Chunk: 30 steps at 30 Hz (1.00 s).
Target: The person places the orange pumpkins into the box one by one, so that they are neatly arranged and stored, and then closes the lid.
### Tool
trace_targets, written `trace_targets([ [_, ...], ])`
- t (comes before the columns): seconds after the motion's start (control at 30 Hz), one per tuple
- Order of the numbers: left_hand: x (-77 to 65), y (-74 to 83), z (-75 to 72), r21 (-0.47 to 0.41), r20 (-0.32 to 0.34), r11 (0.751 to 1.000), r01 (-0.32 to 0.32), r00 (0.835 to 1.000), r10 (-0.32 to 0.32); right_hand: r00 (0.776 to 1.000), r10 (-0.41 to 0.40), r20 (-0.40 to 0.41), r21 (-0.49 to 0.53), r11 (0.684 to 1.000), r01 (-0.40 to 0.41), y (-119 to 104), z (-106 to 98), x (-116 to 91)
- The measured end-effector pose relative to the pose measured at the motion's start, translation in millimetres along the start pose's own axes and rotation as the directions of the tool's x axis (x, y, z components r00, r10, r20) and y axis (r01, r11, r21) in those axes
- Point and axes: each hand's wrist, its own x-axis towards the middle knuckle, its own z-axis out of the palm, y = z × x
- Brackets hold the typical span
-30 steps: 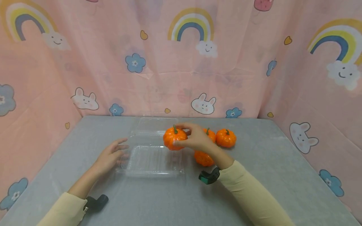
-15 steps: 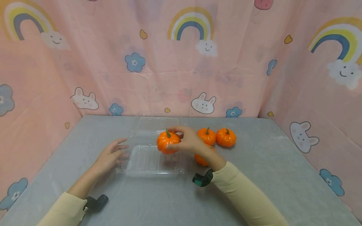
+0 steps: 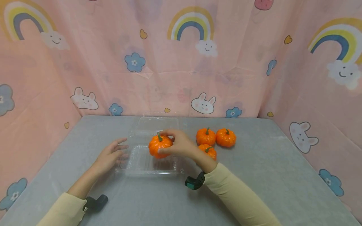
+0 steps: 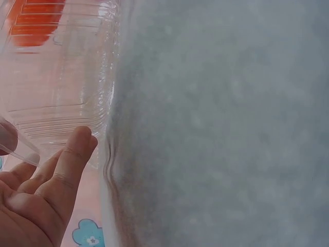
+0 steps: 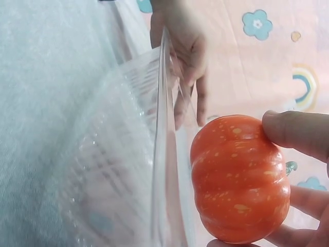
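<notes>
Pumpkin (image 3: 160, 147) hangs over the open clear box (image 3: 138, 159) near mid-frame, pinched between thumb and fingers of the right hand (image 3: 180, 145). The left hand (image 3: 108, 157), fingers loosely extended, is at the box's left edge. Three more pumpkins (image 3: 205, 137) sit clustered on the table (image 3: 263, 175) right of centre.

Container (image 3: 138, 158) on table (image 3: 254, 175) — three pumpkins (image 3: 205, 137) to right — one pumpkin (image 3: 159, 146) above.
</notes>
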Motion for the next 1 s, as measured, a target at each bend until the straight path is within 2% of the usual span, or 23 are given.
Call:
trace_targets([
  [0.27, -1.1, 3.0, 1.1, 0.009, 0.007, 1.0, 0.029, 1.0, -0.029, 0.999, -0.03, 0.021, -0.002, 1.0, 0.03, -5, 7, 4],
  [0.47, 0.2, 3.1, 0.4, -0.011, 0.012, 0.999, 0.039, 0.999, -0.039, 0.999, -0.006, 0.033, -0.028, 1.0, 0.006, -8, 14, 8],
  [0.8, 0.9, 2.7, -0.7, -0.008, 0.02, 0.999, 0.033, 0.999, -0.033, 0.998, -0.042, 0.037, -0.05, 0.998, 0.044, -8, 34, 18],
  [1.0, 1.5, 1.7, -1.2, -0.028, 0.027, 0.999, 0.018, 0.999, -0.018, 0.999, -0.036, 0.037, -0.071, 0.997, 0.039, -12, 44, 20],
])
